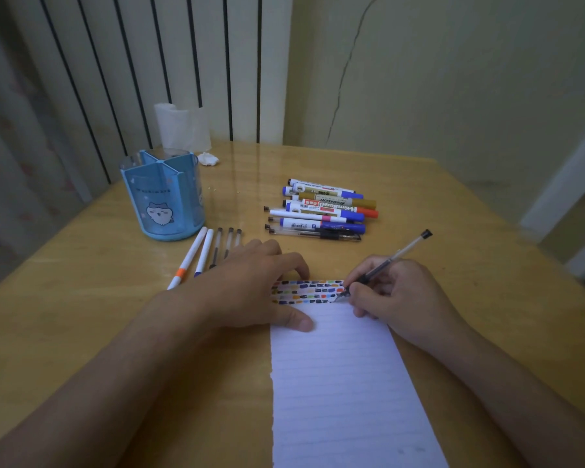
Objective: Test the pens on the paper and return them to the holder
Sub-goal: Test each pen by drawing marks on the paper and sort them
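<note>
One lined paper sheet lies on the wooden table, its top edge covered in rows of coloured test marks. The right hand pinches one clear-barrelled black pen, tip on the paper at the marks' right end. The left hand presses flat on the sheet's upper left corner, fingers straight. Five pens lie just beside one blue holder. A pile of roughly eight markers and pens sits beyond the paper.
</note>
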Action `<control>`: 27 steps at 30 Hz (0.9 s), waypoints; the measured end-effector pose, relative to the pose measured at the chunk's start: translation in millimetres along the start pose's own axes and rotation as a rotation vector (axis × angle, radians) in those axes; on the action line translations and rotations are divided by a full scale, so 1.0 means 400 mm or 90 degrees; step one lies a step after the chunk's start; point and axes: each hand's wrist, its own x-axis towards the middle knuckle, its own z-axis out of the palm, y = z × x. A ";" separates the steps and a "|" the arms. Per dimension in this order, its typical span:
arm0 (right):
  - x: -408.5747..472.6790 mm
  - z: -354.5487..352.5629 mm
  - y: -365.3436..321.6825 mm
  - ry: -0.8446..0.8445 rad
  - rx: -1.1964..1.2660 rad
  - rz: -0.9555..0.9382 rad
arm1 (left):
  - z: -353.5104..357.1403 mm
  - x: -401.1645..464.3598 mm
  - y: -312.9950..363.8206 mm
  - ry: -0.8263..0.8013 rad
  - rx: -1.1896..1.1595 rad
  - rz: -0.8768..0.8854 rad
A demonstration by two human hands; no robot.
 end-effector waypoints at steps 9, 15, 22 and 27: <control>-0.001 0.000 0.001 0.005 0.006 0.003 | 0.001 0.000 -0.002 0.000 0.000 -0.001; -0.001 -0.001 -0.002 0.002 -0.002 -0.002 | -0.001 -0.001 0.002 -0.007 0.000 -0.004; -0.002 -0.001 0.001 0.000 -0.001 -0.007 | 0.001 0.000 -0.002 -0.003 -0.003 -0.003; -0.003 0.002 0.000 -0.006 0.008 -0.015 | 0.002 0.001 -0.004 -0.002 0.000 -0.005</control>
